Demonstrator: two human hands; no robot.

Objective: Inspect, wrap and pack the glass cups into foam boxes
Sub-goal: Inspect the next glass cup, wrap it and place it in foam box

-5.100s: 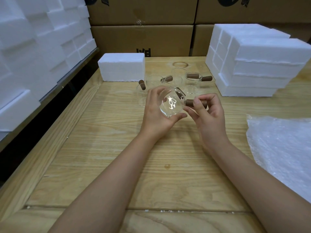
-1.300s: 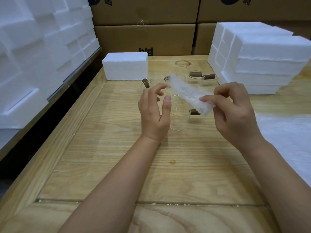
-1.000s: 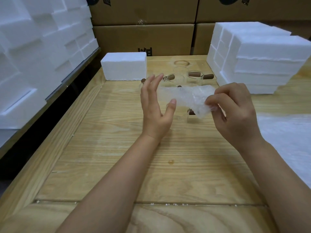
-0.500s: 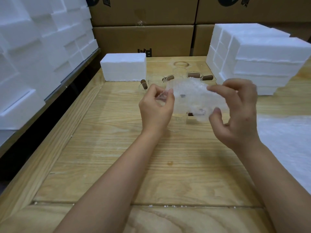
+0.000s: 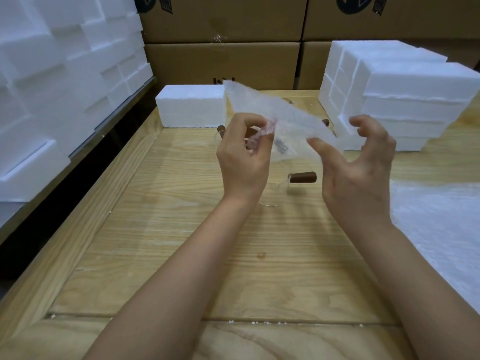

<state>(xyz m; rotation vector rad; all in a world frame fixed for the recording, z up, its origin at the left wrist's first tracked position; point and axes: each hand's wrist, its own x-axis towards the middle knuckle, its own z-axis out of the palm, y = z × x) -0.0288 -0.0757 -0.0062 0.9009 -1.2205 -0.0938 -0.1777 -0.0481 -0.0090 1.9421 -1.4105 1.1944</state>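
Note:
A sheet of bubble wrap (image 5: 283, 120) is held up in the air, spread out, with its far corner pointing up and left. My left hand (image 5: 244, 159) pinches its near left edge between thumb and fingers. My right hand (image 5: 358, 170) is blurred, with its fingers spread and loosely curled; its thumb lies at the sheet's lower right edge and the fingers stand apart from it. Under the sheet a clear glass cup (image 5: 271, 197) with a brown wooden handle (image 5: 302, 177) stands on the wooden table (image 5: 161, 229), partly hidden by my left wrist.
More glass cups (image 5: 220, 131) with brown handles stand behind the sheet. A single foam box (image 5: 191, 105) sits at the back, foam stacks rise at the right (image 5: 394, 100) and left (image 5: 52, 74). A bubble wrap pile (image 5: 441, 224) lies at the right, cardboard cartons (image 5: 220, 61) behind.
The cup went from my hands onto the table. The crumpled bubble wrap has been opened into a flat sheet and raised. My right hand has loosened its pinch on it.

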